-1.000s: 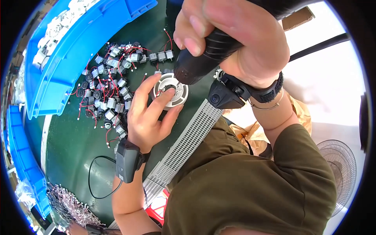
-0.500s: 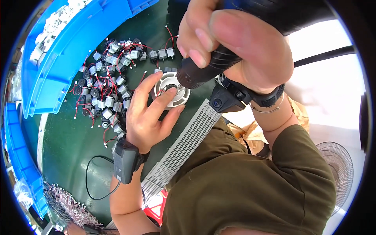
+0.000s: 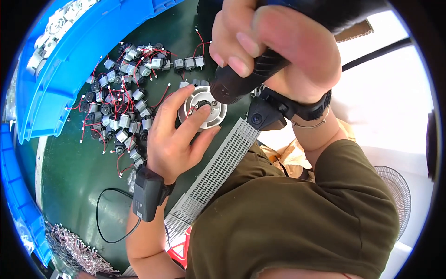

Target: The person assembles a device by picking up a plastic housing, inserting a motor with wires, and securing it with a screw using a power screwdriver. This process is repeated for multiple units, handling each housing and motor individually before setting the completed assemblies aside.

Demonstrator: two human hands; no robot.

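Note:
My left hand [image 3: 172, 144] grips a round white plastic housing [image 3: 217, 118] by its rim, one finger pressing on a small dark part [image 3: 202, 105] in its centre. A red wire shows by that finger. Above, my right hand [image 3: 292, 51] is wrapped round a black power screwdriver [image 3: 232, 83]. The tool slants down to the housing's right side, and its tip hides the spot beneath it. Just left of the housing lies a heap of small motors [image 3: 123, 100] with red and black wires. Several more motors [image 3: 190, 63] stand in a row beyond it.
A blue bin [image 3: 88, 65] holding white plastic parts [image 3: 55, 30] stands at the far left. Bundled wires [image 3: 76, 249] lie at the lower left. A perforated metal strip [image 3: 213, 174] runs along the green table's [image 3: 74, 181] near edge. A fan [image 3: 395, 193] stands at right.
The whole view has shifted slightly, so the bin and motor heap sit a little further left. Both hands keep their grips, and the screwdriver stays over the housing.

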